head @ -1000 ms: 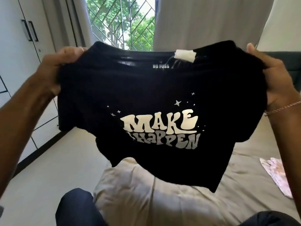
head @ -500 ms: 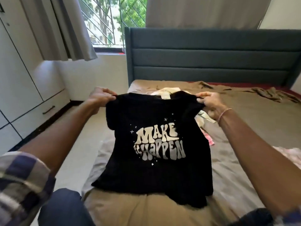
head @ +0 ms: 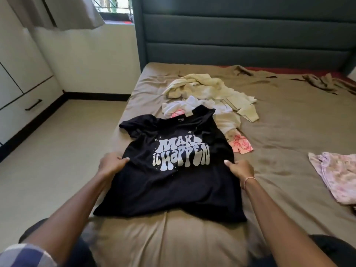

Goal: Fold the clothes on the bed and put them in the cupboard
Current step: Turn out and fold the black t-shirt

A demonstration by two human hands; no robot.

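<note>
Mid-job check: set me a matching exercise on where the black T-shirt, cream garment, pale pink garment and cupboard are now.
1 black T-shirt
2 cream garment
3 pale pink garment
4 cupboard

A far right on the bed
B left of the bed, across the floor
C gripped by left hand and right hand
D crumpled, nearer the headboard

Pairs: 1-C, 2-D, 3-A, 4-B
</note>
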